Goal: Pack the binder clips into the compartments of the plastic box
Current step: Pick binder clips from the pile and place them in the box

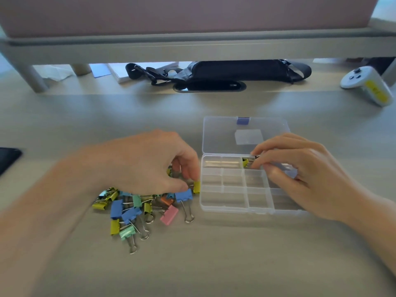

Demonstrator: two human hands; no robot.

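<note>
A clear plastic box lies open on the desk, its lid folded back flat behind it. A pile of coloured binder clips sits to the left of the box. My left hand hovers over the pile's top right and pinches a yellow clip by its wire handles, close to the box's left wall. My right hand reaches over the box's back row and pinches another yellow clip that sits low in a back compartment. The other compartments look bare.
A black pouch with a strap and a cable slot lie under a monitor shelf at the back. A white controller rests far right. A dark phone sits at the left edge.
</note>
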